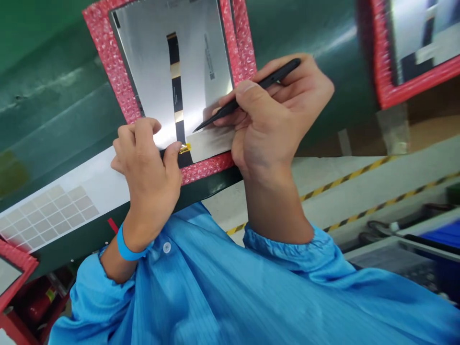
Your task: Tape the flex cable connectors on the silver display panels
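The right hand (273, 110) has its fingers and thumb closed around thin black tweezers (251, 88). The dark tip points down at the shiny gray panel (147, 57), just beside a long black strip (176, 86). The left hand (147, 163) has bent fingers, and its thumb is at the little yellow piece (186, 148) near the strip's low end. I cannot tell if that hand grips anything. The panel lies inside a pink bubbly frame (108, 57) on the green table (53, 91).

Silver panel (147, 62), flat inside pink bubble-wrap border (111, 62); blk ribbon (177, 96) up its mid w/ yellow tape (186, 148) at btm end. Blk pointed tool (226, 109) tilted, tip near ribbon.
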`<control>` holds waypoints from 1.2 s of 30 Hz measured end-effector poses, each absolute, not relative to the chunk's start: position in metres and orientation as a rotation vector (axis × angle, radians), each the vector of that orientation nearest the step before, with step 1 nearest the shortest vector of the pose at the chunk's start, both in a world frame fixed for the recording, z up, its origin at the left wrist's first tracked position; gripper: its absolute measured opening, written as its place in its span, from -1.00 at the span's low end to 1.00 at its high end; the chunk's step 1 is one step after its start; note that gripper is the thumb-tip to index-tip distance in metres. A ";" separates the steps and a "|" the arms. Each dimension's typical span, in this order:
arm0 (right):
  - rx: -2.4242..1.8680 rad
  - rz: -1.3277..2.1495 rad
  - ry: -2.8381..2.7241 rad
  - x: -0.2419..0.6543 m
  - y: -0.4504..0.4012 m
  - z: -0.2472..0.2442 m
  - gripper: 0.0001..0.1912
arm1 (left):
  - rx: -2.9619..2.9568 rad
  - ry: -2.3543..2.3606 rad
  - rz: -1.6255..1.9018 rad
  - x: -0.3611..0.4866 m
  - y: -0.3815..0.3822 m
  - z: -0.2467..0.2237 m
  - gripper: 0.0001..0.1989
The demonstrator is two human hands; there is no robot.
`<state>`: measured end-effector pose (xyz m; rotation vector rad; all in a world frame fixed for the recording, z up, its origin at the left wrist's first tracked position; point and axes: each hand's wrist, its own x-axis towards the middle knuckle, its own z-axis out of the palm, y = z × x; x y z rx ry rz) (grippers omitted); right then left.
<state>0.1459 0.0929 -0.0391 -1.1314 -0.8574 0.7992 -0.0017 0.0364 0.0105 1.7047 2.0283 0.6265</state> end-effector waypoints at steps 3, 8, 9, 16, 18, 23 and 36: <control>-1.139 0.780 -0.829 0.144 0.095 -0.039 -0.81 | 1.712 2.093 0.608 0.003 0.034 0.008 -0.67; -1.168 0.726 -0.761 0.135 0.090 -0.031 -0.72 | 1.732 2.162 0.502 0.013 0.026 0.006 -0.59; -1.190 0.729 -0.752 0.134 0.088 -0.031 -0.68 | 1.746 2.147 0.499 0.013 0.025 0.004 -0.58; -1.143 0.747 -0.803 0.143 0.081 -0.021 -0.63 | 2.018 1.997 0.679 0.018 0.007 -0.005 -0.75; -1.070 0.731 -0.890 0.130 0.081 -0.010 -0.68 | 2.109 1.899 0.748 0.009 -0.008 0.002 -0.82; -0.913 0.886 -1.053 0.053 0.071 0.004 -0.74 | 2.096 1.957 0.854 -0.082 -0.056 0.008 -0.85; -0.985 1.401 -1.413 0.002 0.055 -0.028 -0.65 | 1.918 2.161 0.712 -0.149 -0.073 -0.015 -0.47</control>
